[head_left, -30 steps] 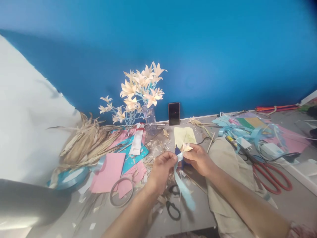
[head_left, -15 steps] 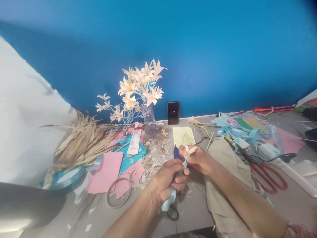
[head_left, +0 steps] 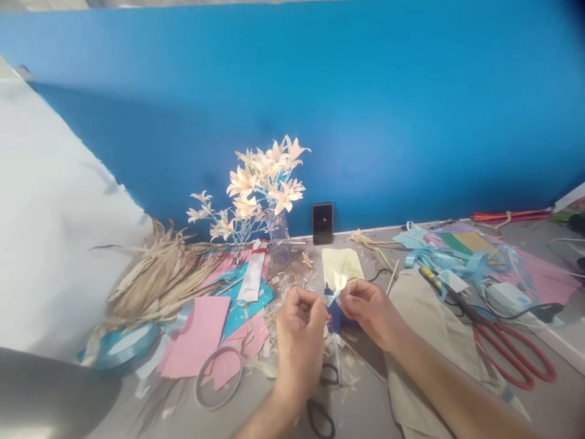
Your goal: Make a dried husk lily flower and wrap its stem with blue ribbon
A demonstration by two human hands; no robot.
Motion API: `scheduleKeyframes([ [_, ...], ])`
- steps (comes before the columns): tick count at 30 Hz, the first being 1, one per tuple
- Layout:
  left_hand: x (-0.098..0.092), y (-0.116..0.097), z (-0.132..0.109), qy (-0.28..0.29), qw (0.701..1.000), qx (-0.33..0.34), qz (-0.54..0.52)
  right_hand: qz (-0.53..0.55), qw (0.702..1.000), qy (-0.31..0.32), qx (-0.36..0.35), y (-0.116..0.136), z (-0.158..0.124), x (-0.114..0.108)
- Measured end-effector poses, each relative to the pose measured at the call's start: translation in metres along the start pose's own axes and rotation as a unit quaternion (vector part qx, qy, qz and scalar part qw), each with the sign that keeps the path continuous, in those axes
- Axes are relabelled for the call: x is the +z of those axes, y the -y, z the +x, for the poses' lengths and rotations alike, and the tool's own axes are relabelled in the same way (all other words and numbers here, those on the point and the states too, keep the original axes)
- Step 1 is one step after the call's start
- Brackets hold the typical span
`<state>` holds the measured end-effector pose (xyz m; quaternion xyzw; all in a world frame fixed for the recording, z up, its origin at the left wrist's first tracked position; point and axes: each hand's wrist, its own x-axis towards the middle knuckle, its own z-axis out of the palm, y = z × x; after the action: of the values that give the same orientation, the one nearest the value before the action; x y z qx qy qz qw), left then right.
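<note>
My left hand pinches the end of a narrow light blue ribbon between thumb and forefinger. Facing it, my right hand has its fingertips closed at the base of a small pale flower, where the ribbon meets it. The flower is bright and blurred, and its stem is mostly hidden. Just behind and below the fingertips lies a dark blue glue gun, partly covered by my hands. Beneath my left hand, black-handled scissors rest on the table.
Pale artificial flowers stand in a clear vase near the blue wall, beside a propped phone. Pink sheets, a ribbon roll and dried husks lie left. Red-handled scissors and cloth lie right.
My left hand has let go of the wrapped stem and now pulls the ribbon out to the left, back of the hand up. My right hand stays by the flower. The view has tilted upward.
</note>
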<state>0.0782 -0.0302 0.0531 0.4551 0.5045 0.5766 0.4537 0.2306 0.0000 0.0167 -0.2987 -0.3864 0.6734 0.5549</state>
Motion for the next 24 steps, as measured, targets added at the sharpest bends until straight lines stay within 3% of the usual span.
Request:
scheduleKeyframes([
  [2, 0.002, 0.002, -0.002, -0.041, 0.989, 0.107, 0.094, 0.008, 1.000, -0.002, -0.001, -0.001, -0.007, 0.007],
  [5, 0.005, 0.010, -0.004, -0.059, 0.954, 0.234, 0.180, 0.030, 0.999, -0.026, 0.006, -0.002, -0.012, 0.014],
  [7, 0.006, 0.016, -0.005, -0.057, 0.934, 0.280, 0.216, 0.046, 0.998, -0.042, 0.006, -0.002, -0.012, 0.015],
  [10, 0.008, 0.022, -0.007, -0.049, 0.925, 0.281, 0.250, 0.062, 0.996, -0.057, -0.001, -0.001, -0.010, 0.014],
  [14, 0.009, 0.017, -0.008, -0.014, 0.960, 0.174, 0.220, 0.054, 0.998, -0.043, -0.004, 0.004, -0.010, 0.012],
  [17, 0.008, 0.010, -0.006, 0.085, 0.992, -0.026, 0.085, 0.038, 0.999, 0.001, 0.004, 0.008, -0.010, 0.010],
  [18, 0.007, 0.009, -0.005, 0.130, 0.986, -0.100, 0.017, 0.035, 0.999, 0.019, 0.008, 0.009, -0.010, 0.009],
  [20, 0.004, 0.008, -0.001, 0.211, 0.946, -0.215, -0.116, 0.037, 0.998, 0.051, 0.013, 0.010, -0.009, 0.006],
  [24, -0.003, 0.012, 0.004, 0.277, 0.868, -0.319, -0.262, 0.064, 0.993, 0.097, 0.028, 0.007, -0.006, 0.002],
])
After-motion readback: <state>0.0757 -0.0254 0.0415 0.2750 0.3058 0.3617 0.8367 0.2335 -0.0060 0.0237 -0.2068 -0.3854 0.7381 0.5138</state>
